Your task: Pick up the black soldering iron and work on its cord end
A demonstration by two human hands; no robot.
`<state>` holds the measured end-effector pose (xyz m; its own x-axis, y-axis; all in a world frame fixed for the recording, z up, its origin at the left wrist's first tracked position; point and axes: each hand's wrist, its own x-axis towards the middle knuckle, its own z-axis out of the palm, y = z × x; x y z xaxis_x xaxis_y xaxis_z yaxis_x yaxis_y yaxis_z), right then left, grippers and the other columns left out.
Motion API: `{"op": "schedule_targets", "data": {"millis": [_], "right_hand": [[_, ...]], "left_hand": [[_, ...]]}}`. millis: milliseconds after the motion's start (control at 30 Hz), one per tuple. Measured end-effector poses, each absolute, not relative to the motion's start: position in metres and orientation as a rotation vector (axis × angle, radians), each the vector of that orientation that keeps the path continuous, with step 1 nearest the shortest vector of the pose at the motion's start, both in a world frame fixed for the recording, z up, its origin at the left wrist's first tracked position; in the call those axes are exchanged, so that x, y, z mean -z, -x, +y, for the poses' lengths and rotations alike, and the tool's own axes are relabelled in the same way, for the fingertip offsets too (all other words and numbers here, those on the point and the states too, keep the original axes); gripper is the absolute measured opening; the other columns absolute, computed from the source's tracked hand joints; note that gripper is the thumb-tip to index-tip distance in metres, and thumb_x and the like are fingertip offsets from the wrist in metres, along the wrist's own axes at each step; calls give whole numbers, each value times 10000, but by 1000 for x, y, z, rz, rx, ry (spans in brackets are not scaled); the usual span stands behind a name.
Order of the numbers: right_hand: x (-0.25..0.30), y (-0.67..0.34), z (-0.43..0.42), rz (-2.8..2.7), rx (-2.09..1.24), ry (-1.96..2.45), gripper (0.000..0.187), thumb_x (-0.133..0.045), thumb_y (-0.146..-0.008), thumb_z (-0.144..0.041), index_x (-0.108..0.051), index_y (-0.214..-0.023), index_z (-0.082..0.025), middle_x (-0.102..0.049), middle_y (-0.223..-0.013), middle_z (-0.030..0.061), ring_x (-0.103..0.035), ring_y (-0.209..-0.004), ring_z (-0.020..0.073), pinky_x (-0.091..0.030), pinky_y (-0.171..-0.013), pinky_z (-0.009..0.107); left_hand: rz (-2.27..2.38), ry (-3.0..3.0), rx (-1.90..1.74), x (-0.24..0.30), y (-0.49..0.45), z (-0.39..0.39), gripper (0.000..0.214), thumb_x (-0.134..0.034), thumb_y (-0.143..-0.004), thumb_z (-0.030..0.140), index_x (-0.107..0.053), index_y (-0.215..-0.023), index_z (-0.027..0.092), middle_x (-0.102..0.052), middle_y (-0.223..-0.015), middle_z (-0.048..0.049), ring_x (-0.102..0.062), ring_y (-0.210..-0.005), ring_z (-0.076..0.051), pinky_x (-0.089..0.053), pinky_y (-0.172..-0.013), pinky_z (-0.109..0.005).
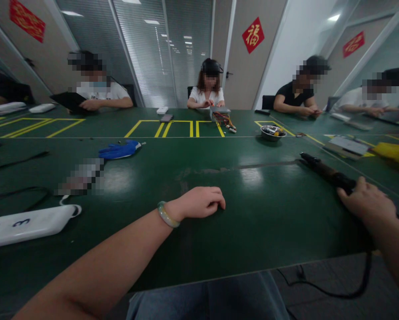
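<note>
My left hand (202,202) rests on the green table with its fingers loosely curled in and nothing visible in them. A pale bangle (168,215) circles that wrist. At the right, my right hand (369,200) is wrapped round the rear part of a black electric screwdriver (329,171), which lies on the table with its tip pointing away and to the left. Part of the grip is hidden behind the fingers. A black cable (364,280) hangs below the table edge near that hand.
Left on the green table (259,226) are a white power bank (29,226), a blurred-out phone (82,178) and a blue glove (121,150). A metal bowl of small parts (272,133) and a wired metal box (219,114) stand farther off. Several people sit across.
</note>
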<state>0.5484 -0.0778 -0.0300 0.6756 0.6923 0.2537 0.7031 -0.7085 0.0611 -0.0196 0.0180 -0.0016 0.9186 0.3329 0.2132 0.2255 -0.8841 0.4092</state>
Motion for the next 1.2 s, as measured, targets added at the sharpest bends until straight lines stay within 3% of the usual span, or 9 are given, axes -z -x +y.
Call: {"op": "schedule_targets", "data": {"millis": [100, 200, 400, 567, 800, 967, 1100, 1200], "right_hand": [[27, -551, -61, -953, 245, 2911, 974, -395, -780, -747, -442, -1406, -3, -480, -1233, 323, -456, -1151, 430, -360, -826, 496], [28, -555, -47, -805, 171, 2873, 1045, -395, -765, -782, -425, -1408, 41, -432, -1267, 369, -395, -1218, 455, -332, -870, 523], [39, -586, -38, -659, 110, 2727, 934, -371, -788, -743, -406, -1465, -100, -337, -1368, 368, -276, -1315, 459, -247, -874, 603], [36, -583, -20, -749, -27, 2731, 892, -339, -808, -730, -418, -1462, -129, -317, -1403, 326, -284, -1303, 467, -250, -863, 586], [28, -488, 35, -1108, 44, 2657, 789, -248, -893, -707, -463, -1426, -167, -371, -1402, 250, -357, -1251, 433, -300, -913, 549], [24, -393, 73, -1510, 47, 2413, 630, -263, -948, -636, -553, -1308, -209, -471, -1321, 165, -443, -1173, 337, -341, -955, 476], [26, -310, 86, -1763, 55, 2168, 523, -310, -957, -599, -581, -1238, -252, -523, -1246, 105, -470, -1135, 314, -362, -965, 479], [25, -252, 80, -1928, 8, 1979, 493, -320, -966, -580, -574, -1238, -257, -531, -1226, 96, -475, -1127, 307, -362, -970, 473]], "left_hand": [[408, -2692, -393, 2, 19, 18, 258, -479, -884, 121, -666, -1020, 237, -617, -1051, -6, -605, -915, -129, -464, -827, -241], [412, -2690, -392, 1, 19, 18, 257, -476, -886, 126, -666, -1019, 237, -617, -1052, -6, -606, -917, -129, -463, -821, -239], [421, -2708, -377, 2, 18, 19, 256, -483, -884, 125, -659, -1028, 243, -615, -1059, 1, -604, -903, -124, -462, -820, -239], [427, -2724, -355, 2, 15, 20, 260, -486, -884, 133, -650, -1050, 247, -618, -1048, 0, -604, -881, -123, -466, -789, -238], [443, -2740, -361, 1, 11, 19, 251, -486, -877, 138, -650, -1035, 244, -623, -1029, -2, -603, -856, -125, -463, -775, -240], [426, -2789, -371, 0, 11, 19, 256, -489, -871, 139, -653, -1037, 244, -628, -1020, -4, -608, -867, -130, -470, -765, -246], [565, -2822, -552, -4, 11, 18, 267, -484, -874, 136, -651, -1059, 231, -643, -1027, -33, -602, -960, -173, -479, -870, -319], [829, -2759, -865, -7, 12, 21, 354, -471, -885, 136, -582, -1207, 230, -618, -1161, -60, -559, -1108, -208, -449, -988, -396]]}}
